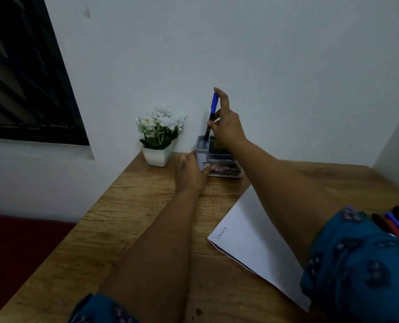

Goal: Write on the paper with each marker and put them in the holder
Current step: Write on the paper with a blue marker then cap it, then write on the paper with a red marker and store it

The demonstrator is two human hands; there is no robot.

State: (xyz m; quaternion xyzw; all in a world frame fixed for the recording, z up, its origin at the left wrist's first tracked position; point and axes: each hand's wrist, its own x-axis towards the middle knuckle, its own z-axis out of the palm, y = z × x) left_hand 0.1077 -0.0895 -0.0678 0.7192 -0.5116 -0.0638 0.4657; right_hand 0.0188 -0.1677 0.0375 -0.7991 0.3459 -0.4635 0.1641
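My right hand (pixel 227 123) pinches a blue-capped marker (pixel 211 115) and holds it upright, its lower end inside the left slot of the grey holder (pixel 199 151) at the back of the desk. My left hand (pixel 190 173) grips the holder's front left corner, thumb against its front face. The white paper (pixel 252 234) lies on the desk to the right, with blue handwriting near its left edge. Several more markers (pixel 396 224) lie at the far right, partly hidden by my right sleeve.
A white pot of white flowers (pixel 158 136) stands just left of the holder against the wall. The wooden desk (pixel 128 217) runs to the wall, its left edge dropping to a dark red surface (pixel 19 248). A dark window (pixel 23 73) is at upper left.
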